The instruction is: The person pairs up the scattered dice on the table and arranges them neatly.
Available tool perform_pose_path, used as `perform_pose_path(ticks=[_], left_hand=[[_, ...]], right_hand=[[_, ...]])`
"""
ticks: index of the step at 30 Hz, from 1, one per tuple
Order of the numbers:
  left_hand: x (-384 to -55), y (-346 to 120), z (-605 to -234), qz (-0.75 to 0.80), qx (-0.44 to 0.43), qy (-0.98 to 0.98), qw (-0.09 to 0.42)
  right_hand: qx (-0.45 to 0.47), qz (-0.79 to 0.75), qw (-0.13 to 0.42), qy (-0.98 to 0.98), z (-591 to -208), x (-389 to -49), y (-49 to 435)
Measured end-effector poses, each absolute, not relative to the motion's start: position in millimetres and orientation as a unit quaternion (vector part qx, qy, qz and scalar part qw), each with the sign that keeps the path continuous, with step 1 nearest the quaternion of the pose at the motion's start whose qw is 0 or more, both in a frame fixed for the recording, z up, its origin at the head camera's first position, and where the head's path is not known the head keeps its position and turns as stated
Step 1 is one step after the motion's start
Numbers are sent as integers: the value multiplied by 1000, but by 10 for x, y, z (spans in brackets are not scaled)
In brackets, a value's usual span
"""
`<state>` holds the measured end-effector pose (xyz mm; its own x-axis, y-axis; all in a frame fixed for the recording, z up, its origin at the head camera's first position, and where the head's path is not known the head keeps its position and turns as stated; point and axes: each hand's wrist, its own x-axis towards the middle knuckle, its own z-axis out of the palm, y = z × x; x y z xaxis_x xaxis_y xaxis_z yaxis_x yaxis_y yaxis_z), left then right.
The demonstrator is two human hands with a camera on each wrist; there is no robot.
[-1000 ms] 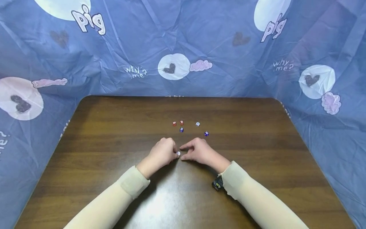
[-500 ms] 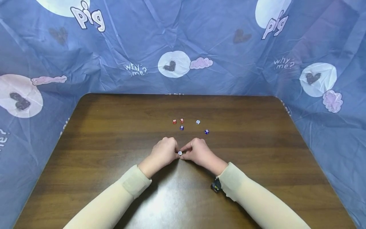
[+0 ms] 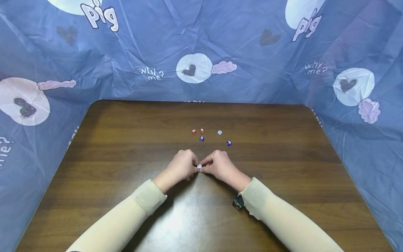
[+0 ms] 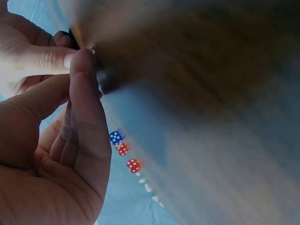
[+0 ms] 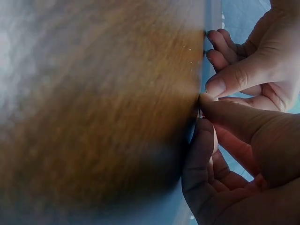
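Observation:
In the head view a small white die (image 3: 199, 166) sits between the fingertips of both hands, low over the near middle of the table. My left hand (image 3: 182, 165) pinches it from the left with thumb and index finger. From the right, the thumb and index finger of my right hand (image 3: 220, 166) close on the same die. Both wrist views show the thumbs and index fingers meeting at the tabletop, and there the fingers hide most of the die. Whether anything lies under it, I cannot tell.
Beyond the hands lie two red dice (image 3: 193, 132), a blue die (image 3: 202, 139) just in front of them, a pale die (image 3: 219, 132) and another blue die (image 3: 229, 143). The brown wooden table (image 3: 126, 140) ends at a blue printed cloth (image 3: 245, 45) behind.
My right hand's thumb and index finger, spread and apart from the die a second ago, have closed onto it. The die and left hand shifted slightly right. The other dice stayed put.

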<state>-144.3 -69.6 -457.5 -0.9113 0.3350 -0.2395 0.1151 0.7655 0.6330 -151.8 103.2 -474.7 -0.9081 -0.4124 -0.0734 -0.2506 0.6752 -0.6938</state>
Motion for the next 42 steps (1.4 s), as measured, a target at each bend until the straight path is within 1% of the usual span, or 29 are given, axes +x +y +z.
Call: perform_pose_path(ticks=[12, 34, 38, 42], left_hand=[[-1429, -676, -4575, 327, 100, 923, 176], [-1465, -662, -4558, 303, 125, 930, 166], [-1464, -663, -4556, 302, 127, 930, 168], [-1465, -665, -4556, 300, 127, 930, 170]], right_hand=[[-176, -352, 116, 912, -4738, -1516, 1041], [-180, -367, 106, 907, -4758, -1507, 1066], [-172, -368, 115, 906, -4740, -1550, 1118], [-148, -371, 103, 911, -4670, -1690, 1239]])
